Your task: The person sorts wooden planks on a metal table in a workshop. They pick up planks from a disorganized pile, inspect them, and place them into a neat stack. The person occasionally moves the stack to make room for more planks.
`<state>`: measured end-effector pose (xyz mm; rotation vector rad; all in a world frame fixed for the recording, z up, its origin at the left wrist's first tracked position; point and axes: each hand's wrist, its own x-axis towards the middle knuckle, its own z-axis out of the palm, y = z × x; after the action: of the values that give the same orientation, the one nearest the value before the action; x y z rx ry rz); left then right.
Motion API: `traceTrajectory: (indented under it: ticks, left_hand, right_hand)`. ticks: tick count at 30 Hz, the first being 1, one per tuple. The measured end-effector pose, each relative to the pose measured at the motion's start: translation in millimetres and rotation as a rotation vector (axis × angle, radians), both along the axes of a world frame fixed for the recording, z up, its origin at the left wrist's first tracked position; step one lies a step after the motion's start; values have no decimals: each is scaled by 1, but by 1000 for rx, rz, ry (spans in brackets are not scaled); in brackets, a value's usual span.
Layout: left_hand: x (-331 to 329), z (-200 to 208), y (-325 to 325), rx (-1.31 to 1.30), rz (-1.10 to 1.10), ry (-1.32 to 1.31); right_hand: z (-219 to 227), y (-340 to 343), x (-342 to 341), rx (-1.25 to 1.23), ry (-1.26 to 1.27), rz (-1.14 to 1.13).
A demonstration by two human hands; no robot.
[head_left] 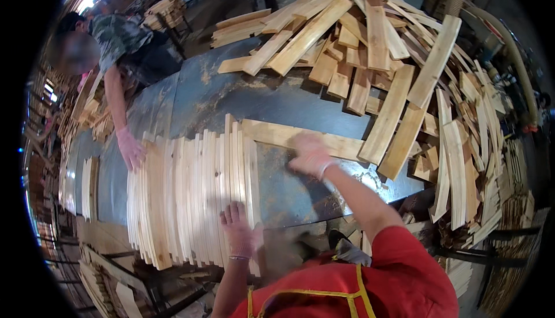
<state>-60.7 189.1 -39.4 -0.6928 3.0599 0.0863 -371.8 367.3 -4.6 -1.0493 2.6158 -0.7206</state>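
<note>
Wooden boards stand on edge side by side in a long row (196,179) on the metal table (277,196). My left hand (238,231), in a pinkish glove, lies with fingers apart against the near right part of this row. Farther right, my right hand (312,155), gloved alike, is at a single board (266,133) that lies crosswise from the row toward the pile. Motion smears its fingers, so whether they grip the board is unclear. A co-worker's gloved hand (132,149) rests at the row's left end.
A large heap of loose boards (376,35) covers the far right of the table, some jutting toward me. Another person (124,43) leans in at the far left. A small bundle of boards (89,188) stands at the left. A hose (517,58) hangs at the right.
</note>
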Motion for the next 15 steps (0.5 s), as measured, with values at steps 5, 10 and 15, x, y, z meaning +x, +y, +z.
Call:
traceTrajectory:
  ticks: [5,10,15]
  left_hand:
    - [-8,27,4,67,-30,-24]
    - [-3,23,4,19,-35,45]
    - [-7,34,2,83,-66,94]
  right_hand:
    - [-21,99,-33,462,50,-148]
    - [13,89,65,273,-470,-140]
    - [-25,17,146,191,-787,30]
